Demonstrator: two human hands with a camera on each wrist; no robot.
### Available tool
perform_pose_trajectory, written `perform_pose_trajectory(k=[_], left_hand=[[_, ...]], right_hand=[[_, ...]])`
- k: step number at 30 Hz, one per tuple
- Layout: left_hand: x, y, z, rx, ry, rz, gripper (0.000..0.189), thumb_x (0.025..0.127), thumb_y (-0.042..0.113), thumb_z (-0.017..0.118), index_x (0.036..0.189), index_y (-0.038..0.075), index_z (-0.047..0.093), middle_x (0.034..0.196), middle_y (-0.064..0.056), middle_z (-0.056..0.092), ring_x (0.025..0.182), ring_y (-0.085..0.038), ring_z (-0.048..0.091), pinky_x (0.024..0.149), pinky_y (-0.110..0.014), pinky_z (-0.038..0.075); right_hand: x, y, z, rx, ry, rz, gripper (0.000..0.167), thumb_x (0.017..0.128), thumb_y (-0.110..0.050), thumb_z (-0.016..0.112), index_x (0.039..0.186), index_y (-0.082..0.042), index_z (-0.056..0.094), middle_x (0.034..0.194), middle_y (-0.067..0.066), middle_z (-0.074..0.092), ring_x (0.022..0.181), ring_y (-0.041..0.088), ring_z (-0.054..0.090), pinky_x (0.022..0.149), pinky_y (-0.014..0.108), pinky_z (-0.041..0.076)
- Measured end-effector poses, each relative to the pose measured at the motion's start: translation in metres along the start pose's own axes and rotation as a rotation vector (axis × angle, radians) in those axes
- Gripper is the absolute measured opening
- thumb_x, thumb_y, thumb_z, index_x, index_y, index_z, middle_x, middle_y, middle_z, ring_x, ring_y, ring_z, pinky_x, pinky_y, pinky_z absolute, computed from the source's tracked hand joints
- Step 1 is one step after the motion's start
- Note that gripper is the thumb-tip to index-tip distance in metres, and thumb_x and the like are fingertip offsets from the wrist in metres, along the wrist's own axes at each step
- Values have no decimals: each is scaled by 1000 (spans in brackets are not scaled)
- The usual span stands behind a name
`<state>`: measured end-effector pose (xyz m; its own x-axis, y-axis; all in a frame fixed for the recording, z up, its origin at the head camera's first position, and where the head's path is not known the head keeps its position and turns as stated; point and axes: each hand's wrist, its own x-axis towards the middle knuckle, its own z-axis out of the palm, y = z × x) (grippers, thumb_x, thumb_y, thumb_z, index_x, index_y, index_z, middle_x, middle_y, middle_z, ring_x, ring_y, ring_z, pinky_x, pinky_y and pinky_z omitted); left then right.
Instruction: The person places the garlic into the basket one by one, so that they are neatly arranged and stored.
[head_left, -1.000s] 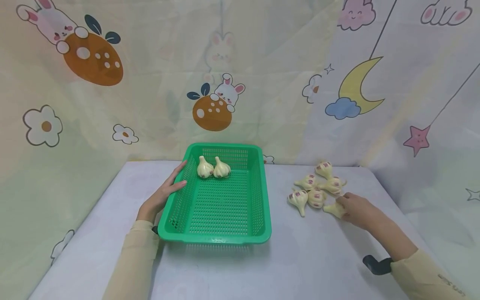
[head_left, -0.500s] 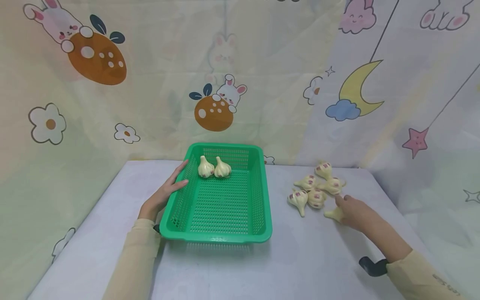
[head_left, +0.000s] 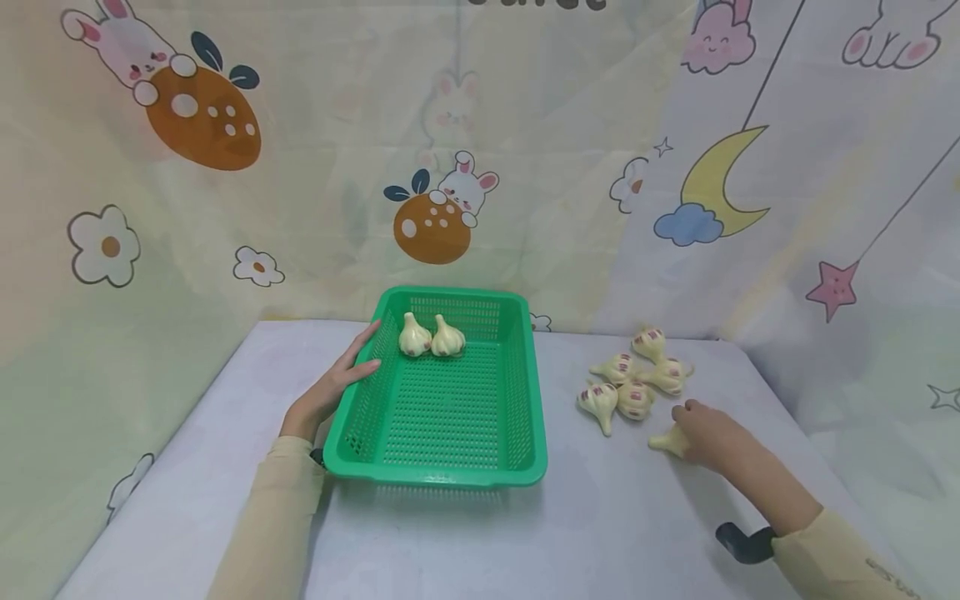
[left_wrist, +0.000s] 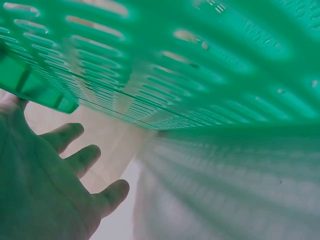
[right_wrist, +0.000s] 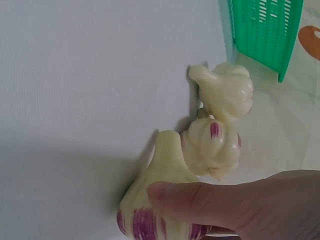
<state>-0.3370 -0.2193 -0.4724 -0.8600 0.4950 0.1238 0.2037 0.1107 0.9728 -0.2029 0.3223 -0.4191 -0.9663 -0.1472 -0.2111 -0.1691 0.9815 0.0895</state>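
Observation:
A green plastic basket (head_left: 465, 479) stands on the table with two garlic bulbs (head_left: 415, 335) at its far left inside. My left hand (head_left: 322, 396) rests against its left rim, thumb and forefinger reaching over the edge; in the left wrist view its other fingers (left_wrist: 82, 160) are spread outside the slotted wall. On the right, my right hand (head_left: 716, 437) grips a purple-streaked garlic bulb (right_wrist: 167, 165), the thumb laid across its body and the stem pointing left in the head view. The bulb's far side is hidden by the hand.
Several more garlic bulbs (head_left: 635, 400) lie clustered just beyond and left of my right hand, some touching. A patterned cloth (head_left: 562, 167) hangs behind the white table (head_left: 600, 517). A black strap piece (head_left: 742, 543) sits at the right wrist.
My right hand has drawn slightly toward me with the garlic bulb, widening the gap to the cluster. The left hand stays at the basket rim, and the head view has shifted slightly.

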Motion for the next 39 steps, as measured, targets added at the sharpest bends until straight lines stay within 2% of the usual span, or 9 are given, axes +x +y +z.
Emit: perform_pose_trajectory(k=[5,11,17,23,27,34,39], left_hand=[[-1,1,1,15,4,0,64,100,26,43,151,42,9,160,5,-5,147,-28,-7,110,-67,5],[-1,2,2,4,1,-7,64,100,26,43,152,41,9,160,5,-5,147,-28,-5,110,-66,6],[-1,4,2,9,6,-18,64,100,27,44,151,42,9,160,6,-5,147,-28,-6,110,-67,5],[-1,2,1,9,5,-11,64,100,26,43,151,42,9,160,5,-4,147,-28,-5,110,-66,5],[0,-1,1,13,8,-7,64,100,25,44,151,43,10,160,6,-4,147,-26,-6,110,-66,5],[-1,1,1,10,-1,3,64,100,25,43,152,41,8,160,5,-5,147,-28,-6,110,-67,5],[0,1,1,8,-4,-1,64,100,25,43,152,41,7,160,5,-5,147,-28,-5,110,-66,7]], right_hand=[[-4,-6,-3,4,-11,-6,52,67,-10,83,110,5,57,94,17,60,79,26,59,72,43,51],[-4,-10,-2,45,29,-39,52,65,-11,84,108,3,58,93,14,59,76,23,56,68,41,49],[0,-20,-1,119,-19,-31,53,67,-19,84,111,3,63,98,12,60,80,20,54,72,41,49],[-1,-35,-4,218,-30,-49,56,68,-21,84,115,2,64,100,8,65,77,16,49,66,33,42],[-1,-43,-5,262,-13,-67,58,67,-24,85,115,2,65,100,5,67,80,14,51,68,34,44],[1,-50,-4,348,22,-109,57,66,-32,85,111,-3,66,82,-4,60,73,12,46,63,30,40],[7,-54,3,400,67,-126,56,64,-36,86,108,-6,66,88,-4,65,78,9,54,68,30,46]])
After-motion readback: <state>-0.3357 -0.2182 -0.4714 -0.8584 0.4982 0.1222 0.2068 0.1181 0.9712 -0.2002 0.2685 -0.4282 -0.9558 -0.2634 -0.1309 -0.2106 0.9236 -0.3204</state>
